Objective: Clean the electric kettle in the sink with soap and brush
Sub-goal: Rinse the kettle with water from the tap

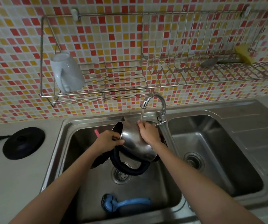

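Note:
A steel electric kettle [135, 143] with a black handle [126, 167] is tipped on its side above the left sink basin [84, 183], its mouth facing left. My left hand [108, 140] grips the kettle at its rim. My right hand [147, 132] rests on the upper side of the kettle body, fingers under the stream of water from the faucet [154, 102]. A blue dish brush [123, 204] lies on the basin floor near the front. A pink object [96, 133] shows just behind my left hand.
The kettle's black base [23, 143] with its cord sits on the counter at left. The right basin [210, 151] is beside it. A wire rack [162, 75] on the tiled wall holds a white mug [66, 72] and a yellow sponge [244, 53].

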